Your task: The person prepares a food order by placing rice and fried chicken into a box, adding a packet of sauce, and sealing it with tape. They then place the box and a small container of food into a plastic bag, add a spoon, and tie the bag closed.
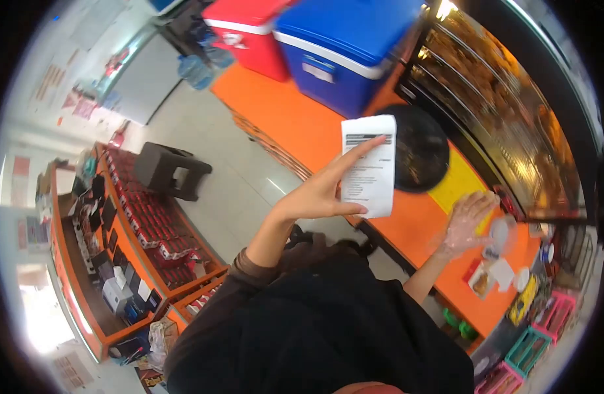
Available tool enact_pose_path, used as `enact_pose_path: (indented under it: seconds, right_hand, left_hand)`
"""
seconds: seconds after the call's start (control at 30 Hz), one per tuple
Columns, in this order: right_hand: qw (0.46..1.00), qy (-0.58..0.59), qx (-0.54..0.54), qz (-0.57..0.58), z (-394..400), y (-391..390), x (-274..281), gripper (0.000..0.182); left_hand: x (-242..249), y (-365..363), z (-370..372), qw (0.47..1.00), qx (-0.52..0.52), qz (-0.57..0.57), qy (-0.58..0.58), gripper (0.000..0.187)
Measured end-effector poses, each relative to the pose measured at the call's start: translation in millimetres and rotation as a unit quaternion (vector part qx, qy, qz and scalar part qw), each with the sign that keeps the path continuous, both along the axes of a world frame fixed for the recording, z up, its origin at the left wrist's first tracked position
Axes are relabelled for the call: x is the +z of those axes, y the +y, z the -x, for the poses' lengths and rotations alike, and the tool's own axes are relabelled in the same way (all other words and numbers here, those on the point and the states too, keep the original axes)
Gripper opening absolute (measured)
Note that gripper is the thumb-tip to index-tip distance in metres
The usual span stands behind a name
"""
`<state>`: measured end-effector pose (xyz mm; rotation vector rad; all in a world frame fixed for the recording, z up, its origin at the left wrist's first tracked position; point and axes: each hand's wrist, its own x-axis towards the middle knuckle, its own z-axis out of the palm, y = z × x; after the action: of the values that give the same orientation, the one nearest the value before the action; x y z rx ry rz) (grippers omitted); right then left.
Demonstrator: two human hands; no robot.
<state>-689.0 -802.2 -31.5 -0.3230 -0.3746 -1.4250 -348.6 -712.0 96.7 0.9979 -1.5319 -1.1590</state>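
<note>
My left hand (318,190) grips a white printed receipt (371,177), the thumb at its lower edge and the fingers lying along its upper part. Behind the receipt, a round black tray (420,148) sits on the orange counter. My right hand (467,222) wears a clear plastic glove and is stretched out low over the counter, its fingers extended. Just beside that hand stands a clear plastic container (500,235) with a pale round part. A small red-edged box with a food picture (479,279) lies below it.
A glass-fronted display case (492,98) lit from within borders the counter (282,125). Blue (344,56) and red (246,43) coolers stand at the counter's far end. Across the tiled floor are a dark plastic stool (174,172) and shelves of red boxes (141,210). Colored baskets (528,354) sit lower right.
</note>
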Motion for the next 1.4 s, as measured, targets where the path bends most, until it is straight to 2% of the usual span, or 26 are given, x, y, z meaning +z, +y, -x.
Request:
enact_pose_path:
  seconds: [0.07,0.13,0.17,0.2,0.27,0.3,0.33,0.4,0.47,0.5,0.57,0.6,0.67,0.73,0.77,0.83,0.87,0.93,1.0,1.13,1.2,1.23,1.27,1.3,1.33,1.4]
  right_hand:
    - [0.999,-0.009,0.013,0.051,-61,-2,8,0.077]
    - [0.998,-0.021,0.019,0.052,-106,-3,3,0.084]
    - [1.0,-0.015,0.017,0.018,-129,-1,10,0.064]
    - [0.999,-0.026,0.012,0.025,-142,-2,4,0.064]
    - [0.998,-0.032,-0.004,-0.047,-151,-15,-13,0.034]
    - [0.998,-0.04,0.012,-0.041,-178,-6,18,0.027]
    - [0.998,-0.042,0.003,-0.037,-191,-6,22,0.027]
    - [0.998,-0.055,-0.02,-0.004,-213,-8,28,0.025]
    - [0.998,-0.053,-0.025,-0.007,-235,-7,50,0.017]
    - [0.998,-0.052,-0.019,-0.014,-246,-11,57,0.012]
    - [0.999,-0.048,-0.008,0.025,-260,-20,51,0.017]
    - [0.997,-0.041,0.012,0.061,-270,-34,52,0.024]
    - [0.994,-0.084,-0.008,0.07,-295,-54,55,0.019]
    - [0.999,0.006,-0.001,0.048,-308,-71,43,0.015]
    - [0.999,-0.016,-0.017,0.031,-334,-71,58,0.012]
    - [0.998,-0.018,-0.027,0.045,-362,-76,67,0.012]
    - [0.998,-0.016,-0.021,0.061,-371,-77,69,0.011]
    - [0.998,-0.005,-0.038,0.05,-387,-79,71,0.01]
    - [0.987,0.114,-0.103,0.051,-409,-73,75,0.009]
    - [0.957,0.226,-0.181,0.024,-469,-60,81,0.01]
    - [0.917,0.335,-0.215,0.011,-502,-56,89,0.017]
    - [0.915,0.341,-0.218,0.004,-515,-59,92,0.017]
    - [0.894,0.422,-0.141,0.058,-527,-65,95,0.02]
    - [0.859,0.497,-0.06,0.11,-540,-73,97,0.023]
    - [0.8,0.579,-0.077,0.139,-559,-81,98,0.025]
    - [0.674,0.706,-0.078,0.201,-610,-97,110,0.029]
  left_hand:
    - [-3,26,-64,0.996,0.067,0.036,-0.039,0.092]
    - [-17,41,-138,0.961,0.23,0.01,-0.155,0.074]
    - [-28,41,-176,0.938,0.302,0.018,-0.166,0.063]
    - [-41,38,-216,0.913,0.368,0.026,-0.176,0.053]
    - [-52,10,-306,0.866,0.419,0.076,-0.264,0.04]
    - [-41,-10,-338,0.847,0.45,0.048,-0.279,0.037]
    - [-29,-34,-370,0.827,0.48,0.019,-0.292,0.035]
    - [-47,-100,-457,0.788,0.486,0.147,-0.349,0.032]
    - [-38,-167,-510,0.756,0.482,0.054,-0.44,0.031]
    - [-38,-199,-529,0.759,0.479,0.066,-0.436,0.031]
    - [-42,-257,-564,0.716,0.5,-0.017,-0.487,0.044]
    - [-47,-288,-583,0.718,0.504,0.003,-0.48,0.044]
    - [-70,-338,-619,0.704,0.517,-0.062,-0.484,0.054]
    - [-76,-380,-656,0.727,0.425,-0.014,-0.539,0.05]
    - [-65,-393,-659,0.73,0.416,-0.001,-0.542,0.05]
    - [-56,-409,-665,0.74,0.271,0.019,-0.615,0.039]
    - [-57,-416,-671,0.744,0.258,0.019,-0.616,0.039]
    - [-59,-428,-683,0.69,0.239,0.095,-0.677,0.032]
    - [-51,-425,-677,0.699,0.242,0.095,-0.666,0.029]
    - [-69,-464,-715,0.718,0.115,0.11,-0.677,0.03]
    - [-53,-452,-710,0.804,0.053,0.074,-0.588,0.032]
    - [-64,-453,-714,0.898,0.135,-0.035,-0.417,0.036]
    - [-59,-453,-709,0.901,0.127,-0.037,-0.414,0.036]
    - [-51,-454,-707,0.913,0.167,0.032,-0.37,0.033]
    - [-37,-450,-705,0.919,0.206,0.097,-0.322,0.031]
    - [12,-469,-707,0.912,0.12,0.092,-0.382,0.035]
